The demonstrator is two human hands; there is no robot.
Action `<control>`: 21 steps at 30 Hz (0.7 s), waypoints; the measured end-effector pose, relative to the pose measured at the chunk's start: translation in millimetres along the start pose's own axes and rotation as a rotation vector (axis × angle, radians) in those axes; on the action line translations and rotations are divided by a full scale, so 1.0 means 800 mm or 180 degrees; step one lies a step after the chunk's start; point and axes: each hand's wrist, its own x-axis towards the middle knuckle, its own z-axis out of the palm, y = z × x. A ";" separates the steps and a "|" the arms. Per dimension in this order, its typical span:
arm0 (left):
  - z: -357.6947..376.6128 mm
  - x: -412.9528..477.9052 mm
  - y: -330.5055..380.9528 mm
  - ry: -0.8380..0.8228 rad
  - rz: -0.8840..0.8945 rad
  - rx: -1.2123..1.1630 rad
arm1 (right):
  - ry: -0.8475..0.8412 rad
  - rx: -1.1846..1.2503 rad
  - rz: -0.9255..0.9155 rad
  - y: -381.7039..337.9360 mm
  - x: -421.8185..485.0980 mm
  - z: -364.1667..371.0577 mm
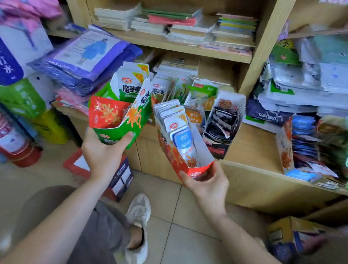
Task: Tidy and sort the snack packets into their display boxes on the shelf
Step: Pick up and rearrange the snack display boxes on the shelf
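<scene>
A cream trainer (137, 229) with a thick sole, a mesh upper and pale laces covers the one foot in sight. Just left of the trainer, loose grey-brown trousers (94, 229) cover the leg. Their hem ends at the trainer's opening, leaving a strip of bare ankle (135, 238). To either side of the trainer, the left forearm (62, 216) and right forearm (234, 233) are bare, as are the left grip (102, 154) and right grip (208, 183).
</scene>
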 end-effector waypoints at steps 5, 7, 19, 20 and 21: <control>-0.023 -0.006 -0.027 0.0033 -0.0205 -0.0044 | 0.0258 -0.0359 0.0080 0.024 -0.014 0.025; -0.026 -0.011 -0.033 0.0016 -0.0313 -0.0039 | 0.0446 -0.0419 0.0108 0.027 -0.017 0.022; 0.006 -0.041 -0.015 -0.0115 -0.0537 0.0085 | 0.1567 -0.0526 0.0442 0.044 0.004 -0.045; 0.009 -0.044 -0.014 -0.0131 -0.0521 0.0113 | 0.1644 -0.0529 0.0466 0.045 0.009 -0.053; 0.013 -0.046 -0.013 -0.0150 -0.0513 0.0154 | 0.1716 -0.0527 0.0492 0.045 0.013 -0.061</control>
